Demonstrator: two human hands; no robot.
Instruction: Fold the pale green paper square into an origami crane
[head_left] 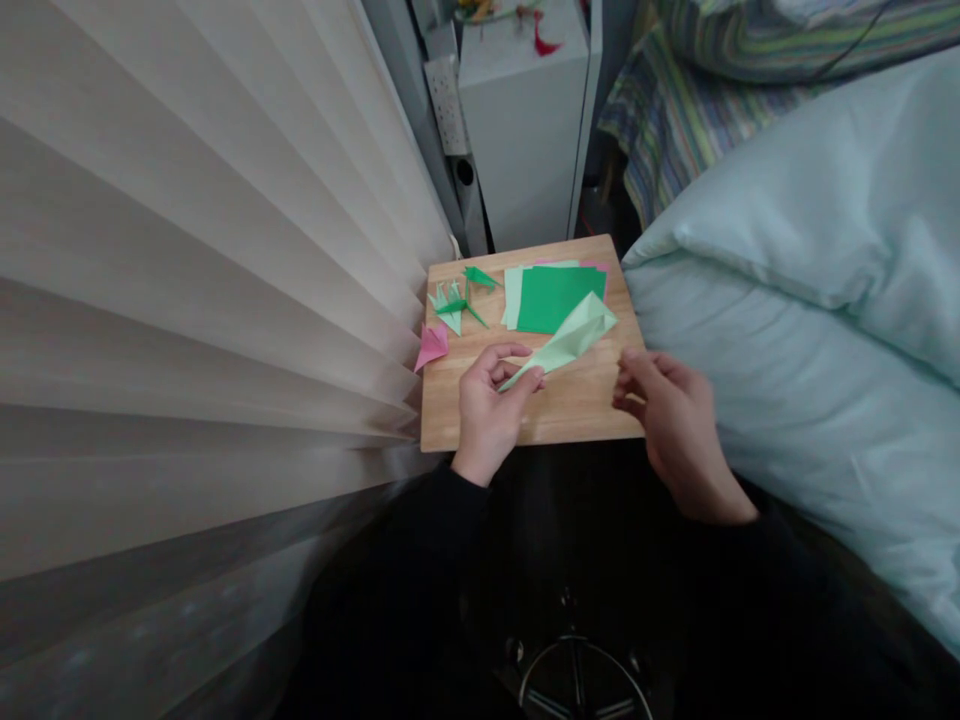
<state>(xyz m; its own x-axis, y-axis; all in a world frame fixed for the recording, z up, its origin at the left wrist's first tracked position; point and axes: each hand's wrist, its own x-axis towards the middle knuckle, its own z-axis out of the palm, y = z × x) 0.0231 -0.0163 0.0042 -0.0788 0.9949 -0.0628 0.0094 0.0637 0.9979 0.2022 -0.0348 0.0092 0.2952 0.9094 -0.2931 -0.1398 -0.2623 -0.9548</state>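
Observation:
My left hand [491, 405] pinches the narrow end of a pale green folded origami paper [574, 335]. Its wider, creased end points up and to the right, over a dark green square sheet [551, 295]. To the right of that paper and apart from it is my right hand [671, 415], its fingers curled in, with nothing visible in them. Both hands are above a small wooden table [574, 425]. Folded green cranes [454, 305] and another green folded piece [480, 277] lie at its far left, with a pink folded piece [432, 345] at the left edge.
Under the dark green sheet, pale green sheets [512, 298] and pink paper [602, 280] stick out. A pleated curtain [262, 250] hangs along the left. Light blue bedding [787, 330] borders the table's right side. A white cabinet [521, 150] stands behind. A chair base [577, 670] shows below.

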